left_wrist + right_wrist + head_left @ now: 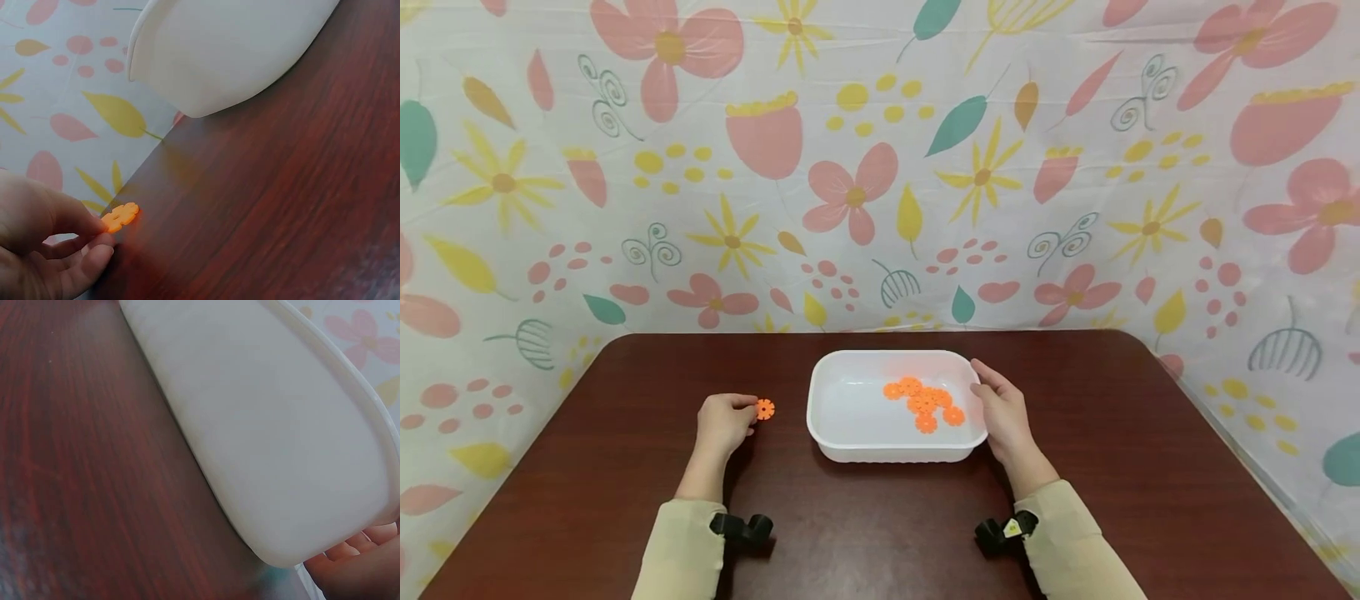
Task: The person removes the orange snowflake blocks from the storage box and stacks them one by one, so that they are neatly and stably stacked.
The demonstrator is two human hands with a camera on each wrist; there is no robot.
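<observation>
Beige sleeves (681, 548) lay nearest me; the left hand (722, 423) pinched an orange notched disc (122, 216) left of the white tub (850, 417) holding matching discs (923, 402); the right hand (1006, 419) gripped its end, I judged, for steadiness.

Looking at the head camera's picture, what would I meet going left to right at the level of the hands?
Left hand → the orange piece it pinches → white tub, with more orange pieces inside → right hand, at the tub's right edge.
</observation>
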